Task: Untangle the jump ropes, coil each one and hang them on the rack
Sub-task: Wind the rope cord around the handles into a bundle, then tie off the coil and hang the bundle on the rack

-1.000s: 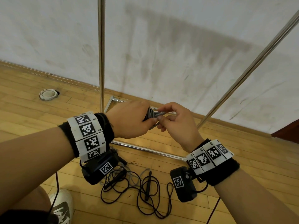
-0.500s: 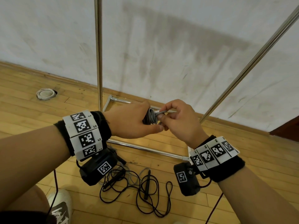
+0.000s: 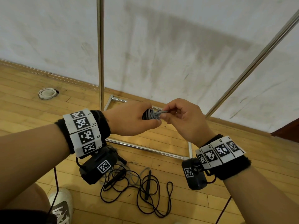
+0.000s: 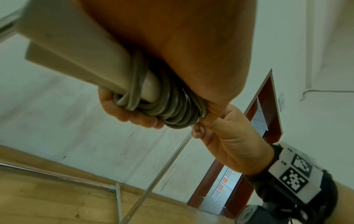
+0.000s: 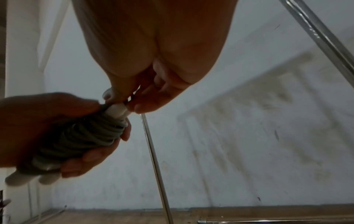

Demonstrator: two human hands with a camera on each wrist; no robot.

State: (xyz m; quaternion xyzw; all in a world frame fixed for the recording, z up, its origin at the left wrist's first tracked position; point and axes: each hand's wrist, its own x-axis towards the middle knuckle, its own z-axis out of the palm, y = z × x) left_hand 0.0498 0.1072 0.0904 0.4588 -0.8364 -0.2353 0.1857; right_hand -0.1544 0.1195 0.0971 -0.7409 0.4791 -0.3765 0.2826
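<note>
A grey jump rope (image 3: 151, 114) is wound in tight coils round its pale handles (image 4: 80, 50). My left hand (image 3: 129, 120) grips this bundle (image 4: 172, 109) with fingers curled round it. My right hand (image 3: 182, 120) pinches the loose grey end (image 3: 162, 112) just beside the coils, thumb and fingertips closed on it (image 5: 122, 110). Both hands meet at chest height in front of the rack. A black jump rope (image 3: 145, 188) lies tangled on the wooden floor below my wrists, its black handle (image 3: 148, 183) among the loops, with a grey cord (image 3: 134, 175) mixed in.
The metal rack has an upright pole (image 3: 100, 54) on the left, a slanted pole (image 3: 252, 62) on the right and a base frame (image 3: 145, 148) on the floor. A white round fitting (image 3: 47, 93) sits in the floor. My shoe (image 3: 60, 207) is at bottom left.
Both hands have stayed together on the grey bundle, shifting slightly right and up in view. The right hand keeps working the loose end at the coils.
</note>
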